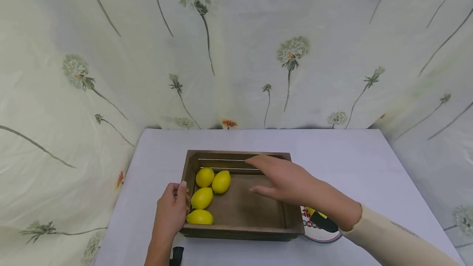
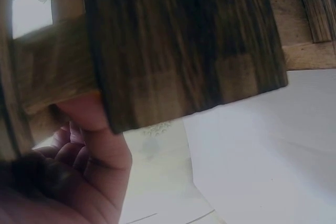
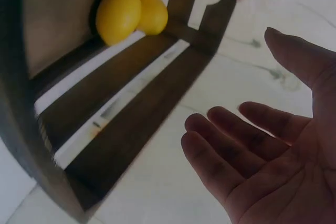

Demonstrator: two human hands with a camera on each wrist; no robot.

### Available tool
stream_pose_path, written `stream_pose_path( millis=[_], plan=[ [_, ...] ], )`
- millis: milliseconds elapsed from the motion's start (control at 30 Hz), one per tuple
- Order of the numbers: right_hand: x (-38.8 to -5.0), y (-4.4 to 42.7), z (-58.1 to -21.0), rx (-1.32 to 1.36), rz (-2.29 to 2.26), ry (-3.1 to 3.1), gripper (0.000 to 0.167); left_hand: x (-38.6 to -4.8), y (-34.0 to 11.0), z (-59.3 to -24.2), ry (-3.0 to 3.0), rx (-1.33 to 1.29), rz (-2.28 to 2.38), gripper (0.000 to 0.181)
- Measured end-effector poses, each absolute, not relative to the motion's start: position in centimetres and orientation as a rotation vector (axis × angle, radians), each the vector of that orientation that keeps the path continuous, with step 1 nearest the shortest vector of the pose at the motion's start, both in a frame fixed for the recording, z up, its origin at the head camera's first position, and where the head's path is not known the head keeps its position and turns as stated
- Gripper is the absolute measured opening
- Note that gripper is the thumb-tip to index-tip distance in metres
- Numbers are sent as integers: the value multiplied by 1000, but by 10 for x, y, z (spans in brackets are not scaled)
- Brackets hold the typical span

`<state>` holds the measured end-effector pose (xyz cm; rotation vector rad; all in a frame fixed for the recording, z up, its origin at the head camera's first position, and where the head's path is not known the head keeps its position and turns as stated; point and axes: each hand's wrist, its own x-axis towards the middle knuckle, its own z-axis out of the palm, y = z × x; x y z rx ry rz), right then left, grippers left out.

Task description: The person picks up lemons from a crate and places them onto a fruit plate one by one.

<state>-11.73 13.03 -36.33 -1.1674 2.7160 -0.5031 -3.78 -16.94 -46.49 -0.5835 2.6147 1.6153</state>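
A brown slatted wooden crate (image 1: 244,230) sits on the table, with several yellow lemons (image 1: 221,182) gathered along its left side. My left hand (image 1: 170,206) grips the crate's left wall, thumb at the rim. In the left wrist view, curled fingers (image 2: 107,145) of that hand reach in behind a dark slat (image 2: 184,51). Over the crate's right part hovers my right hand (image 1: 286,180), fingers extended and holding nothing. The right wrist view shows its palm (image 3: 283,182) facing the camera, apart from the crate's slats (image 3: 131,124).
Partly hidden under the right forearm, a patterned plate (image 1: 321,241) with a yellow thing (image 1: 309,210) on it stands right of the crate. A white cloth covers the table (image 1: 343,159). Dandelion-print curtains (image 1: 244,52) hang behind and at both sides.
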Motion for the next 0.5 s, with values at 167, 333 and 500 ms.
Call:
stream_pose_path(
  millis=[167,333,500],
  plan=[
    [-122,108,-372,-1201,-481,2657,68,-38,-170,-466,2622,-592,1607,42],
    [-128,86,-381,-1237,-434,2604,67,-37,-170,-466,2625,-600,1597,42],
    [-134,64,-394,-1212,-417,2550,67,-38,-169,-466,2624,-596,1603,41]
  ],
)
